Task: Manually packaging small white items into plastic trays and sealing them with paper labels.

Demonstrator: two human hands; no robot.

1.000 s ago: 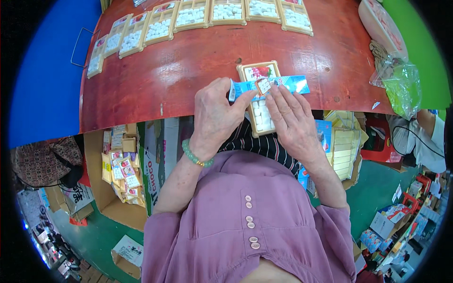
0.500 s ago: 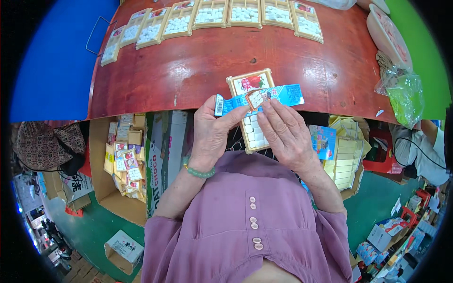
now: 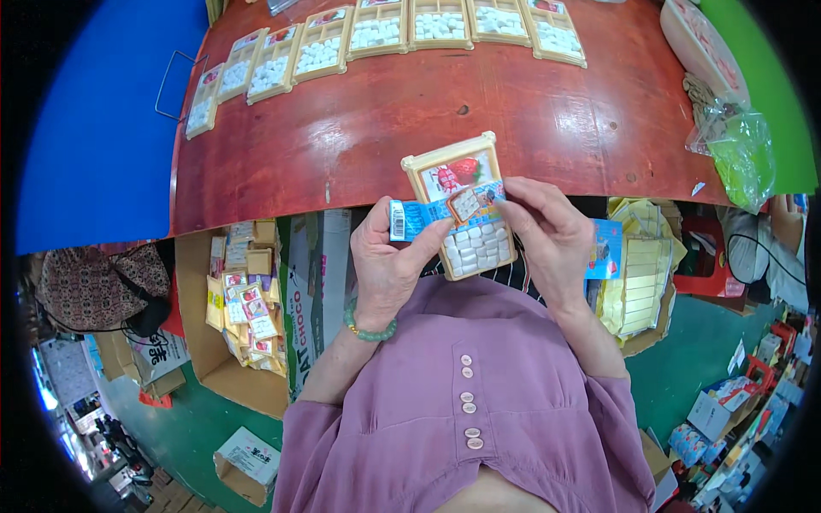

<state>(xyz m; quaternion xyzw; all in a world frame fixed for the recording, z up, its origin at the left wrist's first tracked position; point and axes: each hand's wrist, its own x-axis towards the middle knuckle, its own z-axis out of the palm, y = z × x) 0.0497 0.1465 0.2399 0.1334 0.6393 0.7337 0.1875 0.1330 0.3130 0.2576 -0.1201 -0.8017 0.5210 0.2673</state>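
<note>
A cream tray (image 3: pixel 451 156) with a strawberry picture at its far end and small white pieces at its near end is held tilted over the table's front edge. A blue printed paper band (image 3: pixel 416 219) lies across the tray's middle. My left hand (image 3: pixel 392 256), with a green bead bracelet on the wrist, grips the band and the tray's left side, its thumb on top. My right hand (image 3: pixel 547 239) pinches the band and tray at the right side; the fingertips partly hide the band's right end.
Several similar filled trays (image 3: pixel 376 32) line the far side of the red table (image 3: pixel 368 128). A carton (image 3: pixel 201 316) of packed trays stands below left, another box (image 3: pixel 646 282) with cream trays below right. A pink tub (image 3: pixel 701 51) and a green plastic bag (image 3: pixel 742 162) lie at right.
My right hand has moved from flat over the band to the tray's right edge. The band's right end, which stuck out before, is now folded around the tray's side.
</note>
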